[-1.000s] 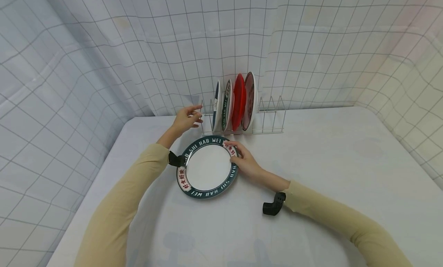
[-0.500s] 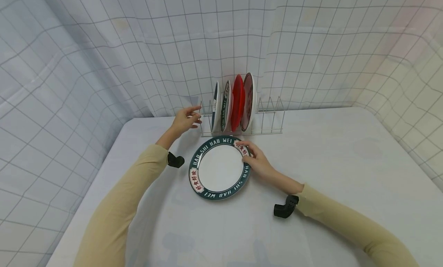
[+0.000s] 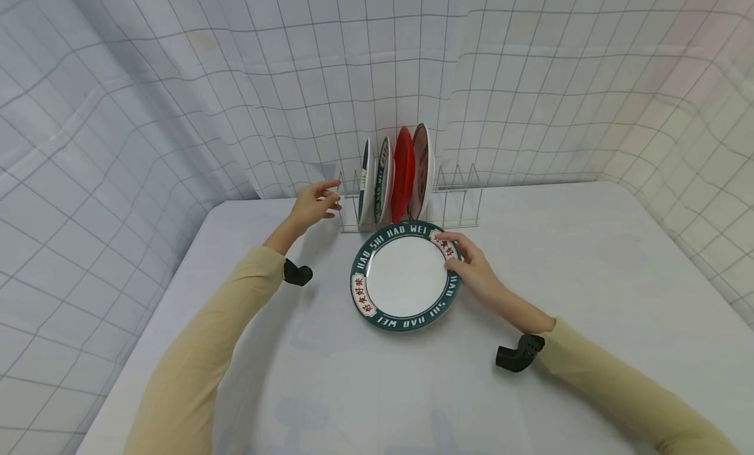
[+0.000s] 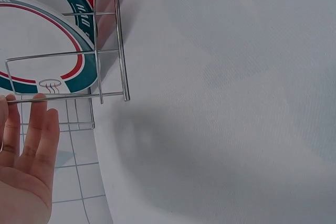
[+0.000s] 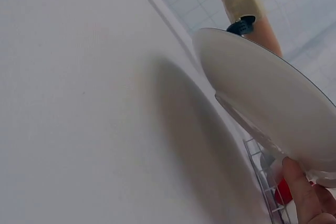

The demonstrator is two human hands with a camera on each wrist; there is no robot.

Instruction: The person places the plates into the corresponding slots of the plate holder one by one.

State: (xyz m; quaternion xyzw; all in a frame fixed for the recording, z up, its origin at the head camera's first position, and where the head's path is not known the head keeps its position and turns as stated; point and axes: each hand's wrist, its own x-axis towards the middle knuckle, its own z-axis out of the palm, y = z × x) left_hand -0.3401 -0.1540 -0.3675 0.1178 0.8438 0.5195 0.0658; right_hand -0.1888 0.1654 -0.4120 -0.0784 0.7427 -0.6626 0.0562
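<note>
A round plate (image 3: 406,278) with a white middle and a dark green lettered rim is held above the table. My right hand (image 3: 478,273) pinches its right rim. From below, in the right wrist view, the plate's pale underside (image 5: 262,85) shows, with fingertips (image 5: 296,174) against it. My left hand (image 3: 311,206) is at the left end of a wire dish rack (image 3: 459,227), its fingers fairly straight. In the left wrist view those fingertips (image 4: 38,98) touch the rack's end wire; the thumb is mostly out of view. Several plates (image 3: 402,173) stand upright in the rack, one red.
The rack stands at the back of a white table (image 3: 589,278). Behind and beside the table hangs a white curtain (image 3: 530,82) with a dark grid. The right part of the rack (image 3: 453,193) shows bare wire slots.
The plate has moved to the right with my right hand and is now slightly farther back, just before the rack. My left hand has stayed at the rack's left end.
</note>
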